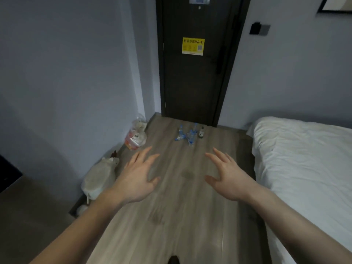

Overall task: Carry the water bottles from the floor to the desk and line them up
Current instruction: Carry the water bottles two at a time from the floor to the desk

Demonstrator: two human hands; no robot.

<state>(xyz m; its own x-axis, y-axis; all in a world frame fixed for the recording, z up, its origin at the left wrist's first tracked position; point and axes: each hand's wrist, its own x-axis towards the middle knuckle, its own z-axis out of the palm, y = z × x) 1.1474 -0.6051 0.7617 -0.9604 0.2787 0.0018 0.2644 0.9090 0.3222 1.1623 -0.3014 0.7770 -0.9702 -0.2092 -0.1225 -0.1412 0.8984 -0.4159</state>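
The water bottles [187,134] are gathered in a small cluster on the wooden floor [171,216], just in front of the dark door [194,82]; most are seen standing upright, clear with blue caps and labels, while at least one at the left of the cluster appears to be lying on its side; their exact number cannot be told, since they are small and blurred; a darker bottle [201,132] with a white label is set at the right edge of the group, just beside the clear ones. Nothing is held by either hand; the left hand [138,177] is stretched out, palm down, above the floor, its fingers [145,153] spread and loosely curved; the right hand [226,175] is held in the same manner, fingers [217,152] spread with the thumb turned inward; both hands are well short of the cluster and apart from each other. A clear plastic bag [136,135] with red and white contents is seen against the left wall, left of the bottles; a pale fabric bag [100,178] is slumped along the same wall, nearer the camera. A yellow Wi-Fi notice [193,46] is fixed to the door; a bed [304,159] with white, rumpled sheets is found along the right side; a dark wall switch [257,28] is mounted above it.
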